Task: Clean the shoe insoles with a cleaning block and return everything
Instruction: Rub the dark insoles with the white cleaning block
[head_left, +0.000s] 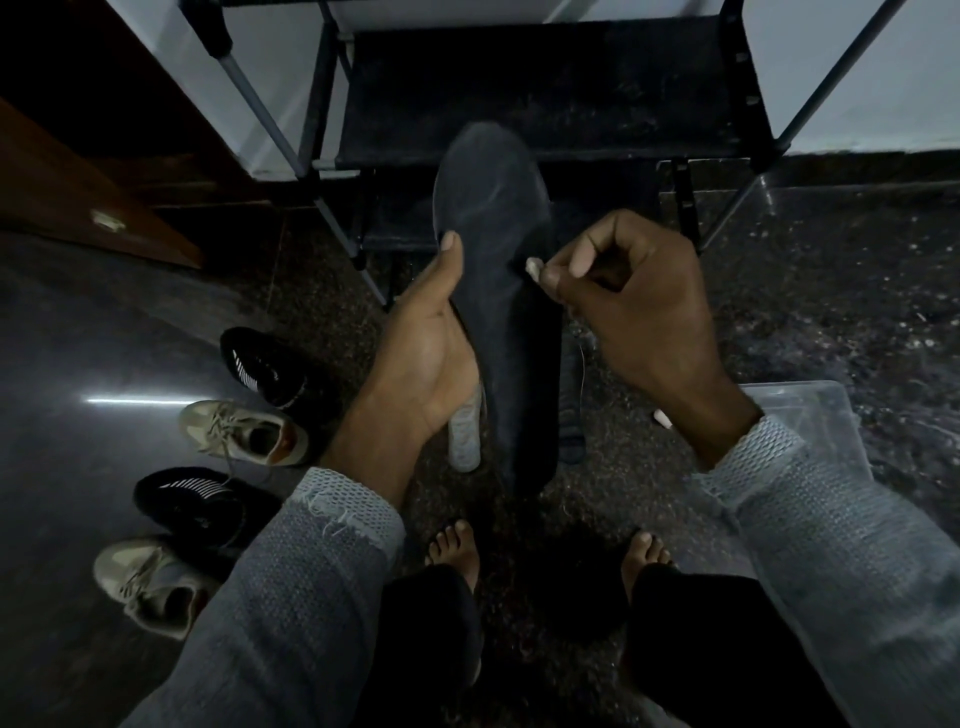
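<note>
My left hand (426, 343) grips a dark grey insole (498, 249) from below, thumb on its left edge, toe end pointing away from me. My right hand (634, 306) pinches a small pale cleaning block (534, 268) between thumb and fingertips, its tip touching the insole's right edge. A light grey insole (465, 441) shows under my left palm; whether it is held or lies on the floor I cannot tell. Another dark insole (571, 415) lies on the floor to the right.
Two black sneakers (270, 371) (197, 501) and two beige sneakers (244, 431) (150, 582) stand in a row on the floor at left. A black shoe rack (545, 98) stands ahead. A clear plastic box (810, 421) sits at right. My bare feet (457, 551) are below.
</note>
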